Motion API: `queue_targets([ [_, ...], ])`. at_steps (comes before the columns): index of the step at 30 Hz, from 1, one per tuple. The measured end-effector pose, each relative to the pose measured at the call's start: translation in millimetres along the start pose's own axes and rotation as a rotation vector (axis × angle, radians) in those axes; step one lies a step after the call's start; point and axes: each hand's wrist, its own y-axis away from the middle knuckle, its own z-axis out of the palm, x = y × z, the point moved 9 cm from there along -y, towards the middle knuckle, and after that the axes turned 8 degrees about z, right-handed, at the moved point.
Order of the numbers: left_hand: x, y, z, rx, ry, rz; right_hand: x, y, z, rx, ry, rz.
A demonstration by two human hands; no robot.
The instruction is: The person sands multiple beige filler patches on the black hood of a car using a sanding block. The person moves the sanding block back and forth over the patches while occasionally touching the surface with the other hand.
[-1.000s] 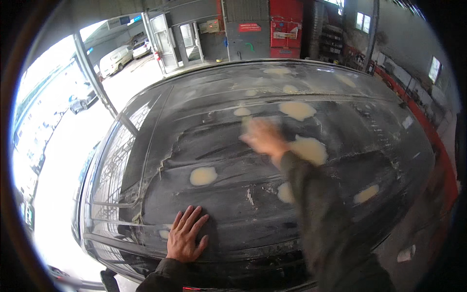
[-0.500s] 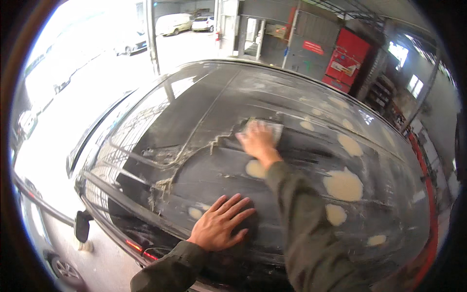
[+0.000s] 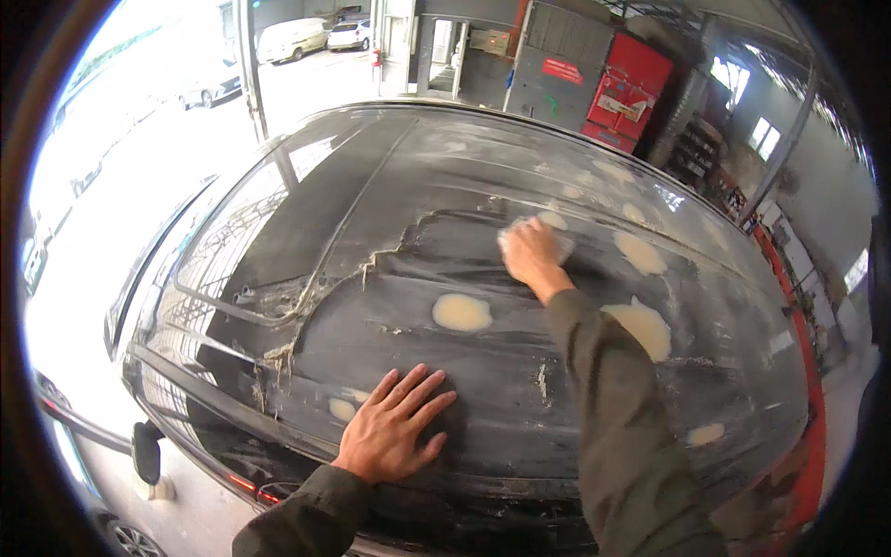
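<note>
A dark car roof (image 3: 371,288) with a dusty, wet-looking surface fills the middle. My left hand (image 3: 394,422) lies flat on its near part, fingers slightly spread. Farther off and to the right, my right hand (image 3: 534,252) presses a pale, thin cloth-like sheet (image 3: 564,245) onto the roof, fingers bent over it; its exact material is unclear. Beige filler patches show around the hands: one oval patch (image 3: 462,313) between them, a larger patch (image 3: 640,330) partly behind my right sleeve, and another (image 3: 640,252) right of the sheet.
Ragged sealant residue (image 3: 278,357) runs along a groove on the left of the roof. A red cabinet (image 3: 629,93) stands at the back right, and a post (image 3: 251,70) at the back left. Parked vehicles (image 3: 292,40) are beyond. A red rail (image 3: 809,399) borders the right side.
My right hand has slid the sheet rightward over the roof, away from the jagged groove. My left hand stays flat in about the same spot. The whole view has shifted slightly.
</note>
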Motion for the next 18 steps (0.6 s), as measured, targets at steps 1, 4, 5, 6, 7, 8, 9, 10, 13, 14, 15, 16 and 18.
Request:
queue_targets([
  [1, 0.4, -0.5, -0.2, -0.006, 0.003, -0.001, -21.3, -11.2, 3.9, 0.060, -0.061, -0.031],
  [4, -1.7, -1.5, -2.5, -0.012, 0.017, 0.005, -80.2, -33.6, 8.1, -0.015, -0.055, 0.025],
  [5, -0.8, -4.3, -2.9, -0.018, 0.024, 0.012, -74.9, -32.5, 11.7, 0.072, -0.036, 0.071],
  [6, 0.4, -5.4, -4.6, -0.010, 0.031, 0.020, -57.5, -26.2, 15.9, 0.102, -0.172, 0.028],
  [7, -2.2, -0.9, -5.8, -0.020, 0.016, 0.004, -50.0, -16.0, 20.0, 0.123, -0.320, -0.040],
  [8, -4.8, 3.3, -6.8, -0.031, 0.000, -0.011, -37.3, -4.0, 22.2, 0.145, -0.470, -0.107],
  [9, -11.2, 14.8, -6.4, -0.032, -0.013, -0.060, -20.4, 8.9, 20.3, 0.060, -0.491, -0.080],
  [10, -8.9, 10.3, -5.8, -0.019, 0.000, -0.038, 32.5, 26.9, 25.4, 0.133, -0.474, -0.064],
  [13, -2.0, 1.1, -5.2, -0.022, -0.001, -0.016, 192.2, 85.2, 25.5, 0.034, -0.364, 0.239],
  [14, 0.5, -4.6, -4.2, 0.001, 0.026, 0.008, 231.9, 105.7, 16.3, 0.170, -0.284, 0.243],
  [15, 2.3, -7.3, -2.5, 0.013, 0.039, 0.018, 245.8, 120.0, 6.4, 0.297, -0.214, 0.228],
  [16, 1.9, -6.8, -3.4, 0.012, 0.036, 0.010, 223.0, 114.2, 8.7, 0.248, -0.094, 0.290],
  [18, -2.8, 1.7, -5.4, 0.009, 0.024, -0.020, 139.0, 81.3, 10.6, 0.071, -0.155, 0.347],
])
